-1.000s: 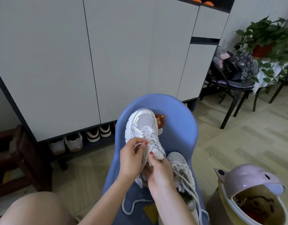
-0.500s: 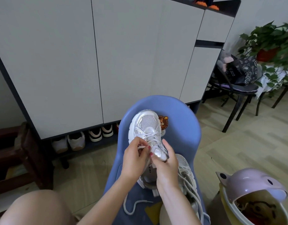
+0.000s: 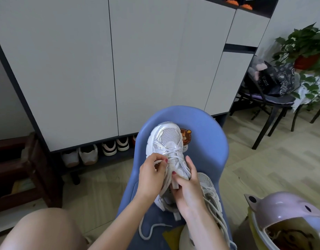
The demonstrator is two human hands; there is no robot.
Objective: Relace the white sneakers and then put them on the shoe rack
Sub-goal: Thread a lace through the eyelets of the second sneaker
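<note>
A tall grey-white shoe cabinet with flat doors fills the wall behind a moulded blue plastic chair, its open bottom shelf holding pairs of pale and black-and-white shoes to the chair's left. On the chair's seat a white mesh sneaker with silver trim lies with its long axis running away from the person, toe toward the chair's back and the cabinet, heel toward the camera. A second white sneaker with loose laces rests just beside it, toward the chair's right edge and nearer the person. A pink lidded bin with round ears stands on the floor right of the chair.

Both bare hands work over the first sneaker's tongue. The left hand sits at the shoe's left side, its thumb and forefinger pinching a strand of flat white shoelace where it crosses the eyelets. The right hand lies at the shoe's right side, fingers curled round the tongue and the gathered lace below it. A free lace end trails across the seat toward the chair's front edge.

The lacing appears to have reached only the lower eyelets, so the next pull likely runs back along the shoe's axis, toward the person; the left hand, already on the strand, is the nearer to draw it through. Neither sneaker is yet on the cabinet's shelf.
</note>
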